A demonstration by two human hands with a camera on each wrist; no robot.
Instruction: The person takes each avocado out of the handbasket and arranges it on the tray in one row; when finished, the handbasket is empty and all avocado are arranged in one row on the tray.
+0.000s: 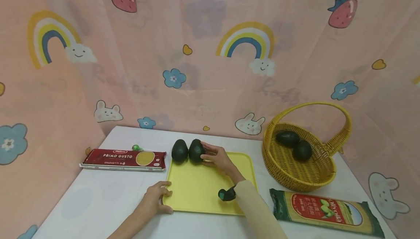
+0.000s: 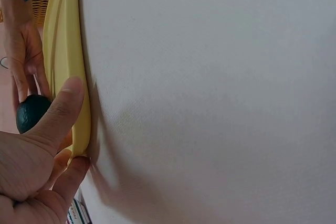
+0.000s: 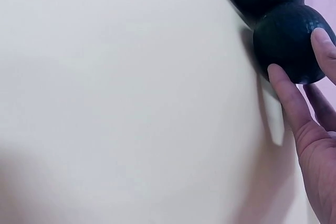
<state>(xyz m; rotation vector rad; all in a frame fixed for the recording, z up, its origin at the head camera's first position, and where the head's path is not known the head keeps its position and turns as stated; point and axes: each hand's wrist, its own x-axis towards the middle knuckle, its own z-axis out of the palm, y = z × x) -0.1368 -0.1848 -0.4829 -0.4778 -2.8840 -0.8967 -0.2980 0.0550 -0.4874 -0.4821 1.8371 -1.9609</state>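
Two dark avocados sit side by side at the back left of a yellow tray [image 1: 197, 189]. My right hand [image 1: 220, 159] holds the right-hand avocado [image 1: 195, 152] from its right side, with the thumb and fingertips spread about its end. In the right wrist view this avocado [image 3: 289, 45] touches its neighbour. The left avocado [image 1: 179, 152] stands at the tray's back corner. My left hand [image 1: 153, 197] grips the tray's left edge near the front corner. In the left wrist view its thumb [image 2: 65, 103] lies along the tray rim [image 2: 76, 51], other fingers partly hidden.
A yellow wicker basket [image 1: 272, 166] with two more avocados stands at the back right. In front of it lies an Olivoila pasta pack [image 1: 328, 211]. A red spaghetti pack [image 1: 123, 159] and a green lollipop [image 1: 136, 147] lie left of the tray. A patterned cloth hangs behind.
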